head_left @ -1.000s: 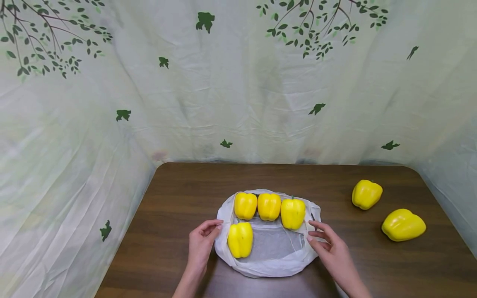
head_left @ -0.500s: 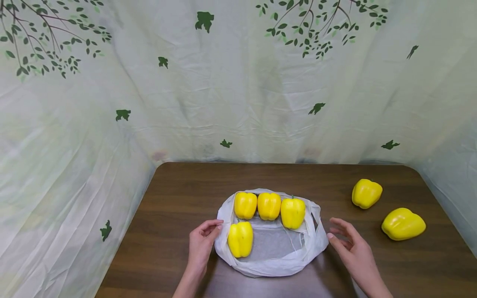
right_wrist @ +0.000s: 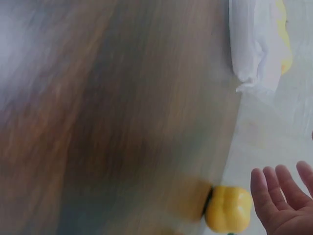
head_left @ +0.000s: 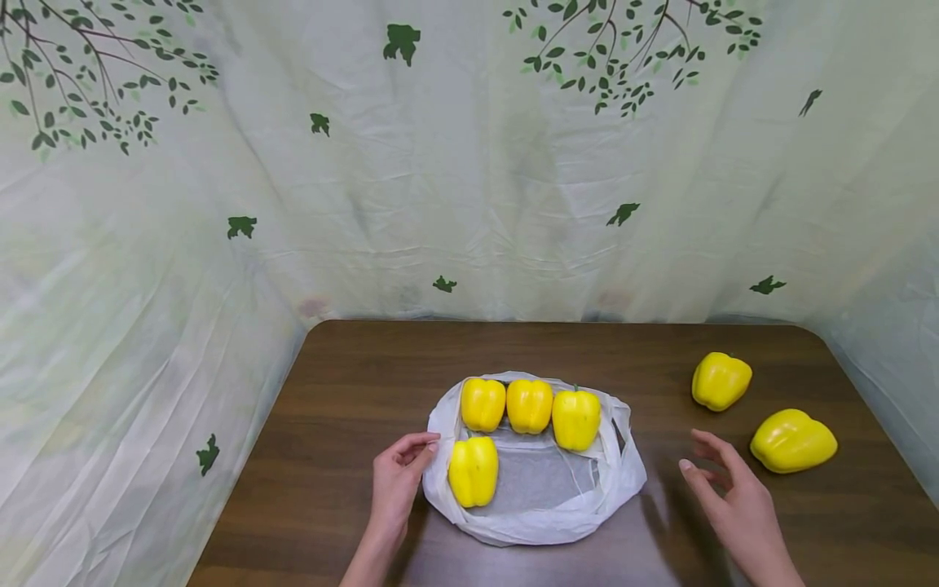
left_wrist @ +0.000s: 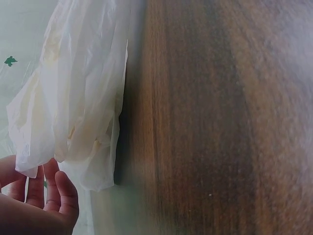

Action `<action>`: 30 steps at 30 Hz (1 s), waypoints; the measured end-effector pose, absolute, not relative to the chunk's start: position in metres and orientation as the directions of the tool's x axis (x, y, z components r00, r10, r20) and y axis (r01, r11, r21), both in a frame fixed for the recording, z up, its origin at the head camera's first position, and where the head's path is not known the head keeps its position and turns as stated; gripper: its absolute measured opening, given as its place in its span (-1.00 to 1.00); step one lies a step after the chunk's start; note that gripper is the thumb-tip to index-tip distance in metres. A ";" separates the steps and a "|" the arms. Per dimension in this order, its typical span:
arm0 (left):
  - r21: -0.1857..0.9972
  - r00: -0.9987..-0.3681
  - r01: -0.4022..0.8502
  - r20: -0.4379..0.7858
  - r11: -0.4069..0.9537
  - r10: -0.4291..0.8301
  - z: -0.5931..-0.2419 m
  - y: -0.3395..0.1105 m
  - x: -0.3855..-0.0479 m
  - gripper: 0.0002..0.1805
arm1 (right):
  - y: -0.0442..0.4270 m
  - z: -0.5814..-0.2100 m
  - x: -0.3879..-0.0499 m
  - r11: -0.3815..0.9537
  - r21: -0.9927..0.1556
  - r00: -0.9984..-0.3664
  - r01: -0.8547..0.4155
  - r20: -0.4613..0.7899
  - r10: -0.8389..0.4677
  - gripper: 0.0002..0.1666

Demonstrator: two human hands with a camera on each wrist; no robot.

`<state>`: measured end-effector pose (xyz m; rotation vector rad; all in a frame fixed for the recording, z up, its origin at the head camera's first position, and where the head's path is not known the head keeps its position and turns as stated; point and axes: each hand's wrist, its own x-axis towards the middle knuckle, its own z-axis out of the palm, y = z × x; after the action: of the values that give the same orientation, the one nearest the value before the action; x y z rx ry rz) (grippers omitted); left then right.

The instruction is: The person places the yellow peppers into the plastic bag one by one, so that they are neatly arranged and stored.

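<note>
A white plastic bag [head_left: 535, 530] lies on the table with its mouth spread wide. Inside, three yellow bell peppers stand in a row at the far side, and another yellow bell pepper [head_left: 473, 473] sits at the near left. My left hand [head_left: 396, 481] pinches the bag's left rim between thumb and fingers; the left wrist view shows the bag's edge [left_wrist: 29, 164] at the fingertips. To the right of the bag, my right hand [head_left: 737, 497] is over the table, holding nothing, its fingers loosely bent. Nearest to it is a yellow bell pepper [head_left: 794, 441] lying on its side.
Farther back at the right, one more yellow bell pepper [head_left: 721, 381] rests on the brown wooden table [head_left: 367, 367]. Behind the table's far edge hangs a pale curtain [head_left: 469, 179] with leaf prints, which also runs along both sides.
My right hand has let go of the bag's right rim and moved right, toward the loose peppers. The bag's right side has spread outward. My left hand has stayed in place.
</note>
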<state>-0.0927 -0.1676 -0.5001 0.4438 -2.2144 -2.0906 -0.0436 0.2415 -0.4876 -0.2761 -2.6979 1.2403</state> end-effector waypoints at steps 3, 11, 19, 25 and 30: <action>0.987 -0.957 -0.160 -0.147 0.033 -0.250 -0.500 -0.168 -0.092 -0.81 | 0.248 -0.487 -0.042 0.644 -0.756 -0.968 0.112 0.062 0.242 -0.37; 0.988 -0.956 -0.154 -0.142 0.028 -0.255 -0.500 -0.168 -0.091 -0.81 | 0.263 -0.483 -0.035 0.644 -0.751 -0.948 0.145 0.081 0.308 -0.37; 0.990 -0.958 -0.141 -0.129 0.030 -0.257 -0.502 -0.168 -0.091 -0.82 | 0.276 -0.480 -0.033 0.635 -0.760 -0.900 0.140 0.171 0.402 -0.41; 0.989 -0.957 -0.143 -0.130 0.032 -0.258 -0.500 -0.168 -0.091 -0.81 | 0.291 -0.481 -0.034 0.652 -0.745 -0.864 0.141 0.229 0.449 -0.42; 0.987 -0.956 -0.158 -0.144 0.036 -0.257 -0.499 -0.169 -0.090 -0.80 | 0.301 -0.483 -0.034 0.673 -0.733 -0.838 0.098 0.304 0.453 -0.39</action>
<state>-0.0904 -0.1687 -0.4991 0.4438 -2.2074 -2.0854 -0.0335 0.3006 -0.4827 -0.4279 -2.4193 1.0223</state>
